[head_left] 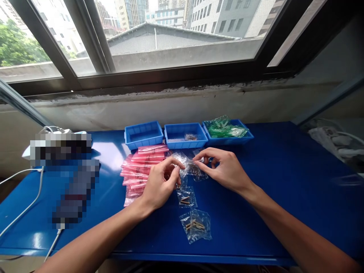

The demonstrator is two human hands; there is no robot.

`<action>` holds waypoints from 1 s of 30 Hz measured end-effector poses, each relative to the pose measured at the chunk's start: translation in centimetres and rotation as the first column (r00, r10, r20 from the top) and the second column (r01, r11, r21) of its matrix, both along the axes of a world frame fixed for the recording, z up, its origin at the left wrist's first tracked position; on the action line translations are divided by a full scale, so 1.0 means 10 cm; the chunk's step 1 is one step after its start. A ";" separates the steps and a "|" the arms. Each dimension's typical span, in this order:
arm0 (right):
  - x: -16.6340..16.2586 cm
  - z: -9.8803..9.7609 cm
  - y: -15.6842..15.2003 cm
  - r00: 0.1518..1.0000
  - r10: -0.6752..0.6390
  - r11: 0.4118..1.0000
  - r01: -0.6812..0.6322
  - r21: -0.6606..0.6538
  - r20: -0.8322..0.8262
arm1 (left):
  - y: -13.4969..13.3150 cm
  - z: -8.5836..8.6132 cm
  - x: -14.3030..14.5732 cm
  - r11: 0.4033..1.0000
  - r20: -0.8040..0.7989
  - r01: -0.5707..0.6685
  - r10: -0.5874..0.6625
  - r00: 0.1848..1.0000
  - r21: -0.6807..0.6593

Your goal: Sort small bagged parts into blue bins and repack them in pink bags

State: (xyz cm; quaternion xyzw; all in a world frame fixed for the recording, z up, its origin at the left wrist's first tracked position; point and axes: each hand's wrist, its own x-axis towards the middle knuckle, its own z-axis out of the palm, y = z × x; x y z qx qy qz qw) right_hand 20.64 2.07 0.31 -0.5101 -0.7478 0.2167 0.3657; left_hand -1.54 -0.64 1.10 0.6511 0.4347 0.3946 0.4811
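Above the middle of the blue table, my left hand (160,184) and my right hand (226,168) face each other, thumb and forefinger of each closed in a pinch. Between their fingertips is a small clear plastic bag (186,163) with thin metal pieces in it. Nearer to me lie a clear bag with a few brass-coloured pins (186,200) and a larger bag with several such pins (195,226). A fanned pile of pink plastic bags (136,172) lies just left of my left hand, partly covered by it. Other clear bags under my hands are partly hidden.
Along the back stand a left blue bin (143,134), a middle blue bin (186,144) holding a small clear bag, and a right blue bin (244,141) heaped with green bags (226,128). Blurred-out devices with white cables (42,185) lie at the left. A window is behind.
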 end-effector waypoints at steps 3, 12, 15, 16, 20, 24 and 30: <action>-0.02 0.02 -0.02 0.998 -0.003 0.998 -0.002 -0.069 -0.067 | 0.00 0.01 0.00 1.000 0.004 -0.007 0.007 1.000 0.001; 0.03 0.00 -0.01 0.956 0.006 0.957 -0.090 -0.274 -0.293 | 0.01 0.01 0.01 1.000 -0.002 -0.005 0.005 1.000 -0.001; 0.01 0.00 -0.01 0.928 -0.028 0.957 -0.083 -0.279 -0.373 | 0.00 0.01 0.01 1.000 0.001 -0.017 0.017 1.000 -0.006; 0.01 0.01 -0.01 0.920 -0.046 0.959 -0.068 -0.273 -0.389 | 0.00 0.01 0.01 1.000 0.005 -0.028 0.028 1.000 -0.008; -0.05 0.02 -0.04 0.870 -0.067 0.964 -0.070 -0.258 -0.488 | 0.01 -0.01 0.01 0.998 0.024 -0.063 0.063 0.998 -0.021; -0.10 0.00 -0.07 0.816 -0.024 0.945 -0.171 -0.280 -0.578 | 0.02 -0.01 0.01 0.999 0.032 -0.039 0.040 0.999 -0.037; -0.12 -0.01 -0.09 0.809 0.055 0.897 -0.297 -0.327 -0.585 | 0.01 0.02 0.01 0.998 0.032 -0.046 0.047 0.998 -0.031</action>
